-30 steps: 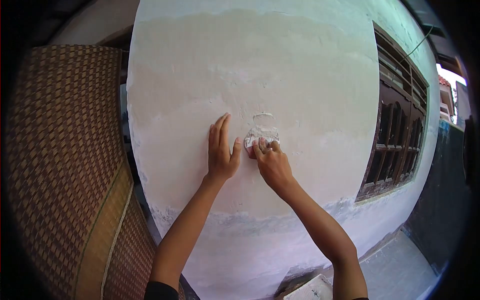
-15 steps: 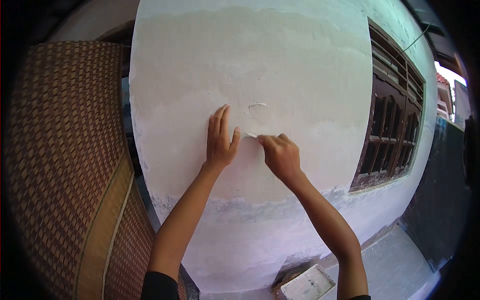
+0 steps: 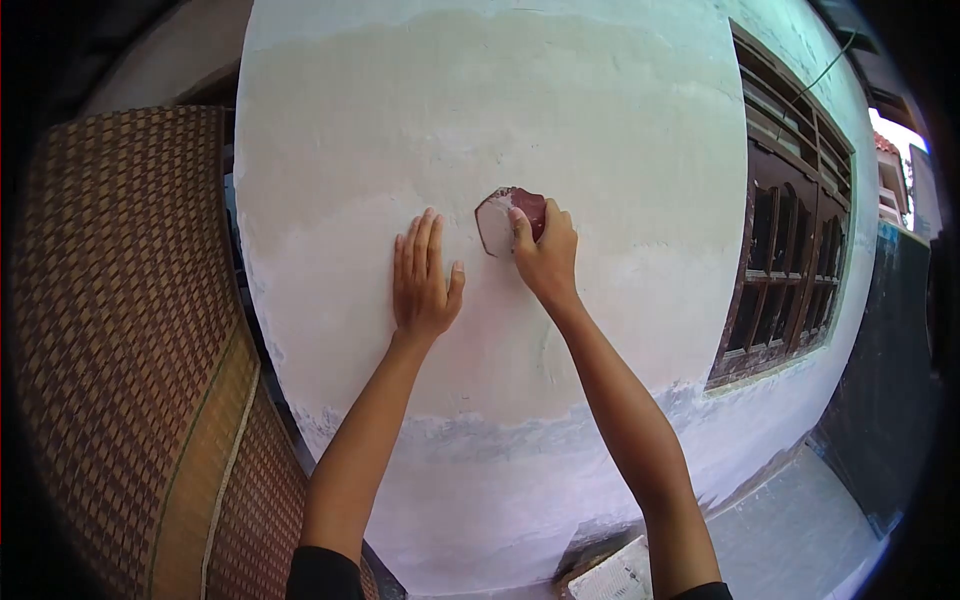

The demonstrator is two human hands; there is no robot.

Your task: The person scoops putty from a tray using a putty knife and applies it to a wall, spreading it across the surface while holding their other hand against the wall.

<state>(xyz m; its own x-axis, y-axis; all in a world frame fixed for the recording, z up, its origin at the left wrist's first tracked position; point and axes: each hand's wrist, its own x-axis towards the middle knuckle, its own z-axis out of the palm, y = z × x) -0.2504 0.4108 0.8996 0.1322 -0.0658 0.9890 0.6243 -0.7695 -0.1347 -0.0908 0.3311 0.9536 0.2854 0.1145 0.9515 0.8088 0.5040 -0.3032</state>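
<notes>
My left hand [image 3: 422,285] lies flat on the pale plastered wall [image 3: 360,120], fingers pointing up and thumb apart, holding nothing. To its right, my right hand [image 3: 546,250] grips a dark red scraper [image 3: 528,212] by its right side, thumb on the near face. Whitish paste [image 3: 495,226] covers the left part of the scraper's face. The scraper is up against the wall, a little higher than my left fingertips.
A woven brown panel [image 3: 120,300] stands at the left. On the right is a wooden window [image 3: 785,240] with bars. A white-smeared tray [image 3: 615,575] sits at the wall's foot, beside the grey floor ledge [image 3: 800,520].
My right hand has moved up, and the scraper has turned from edge-on to show its broad face. My left hand has shifted slightly left in the view and remains on the wall.
</notes>
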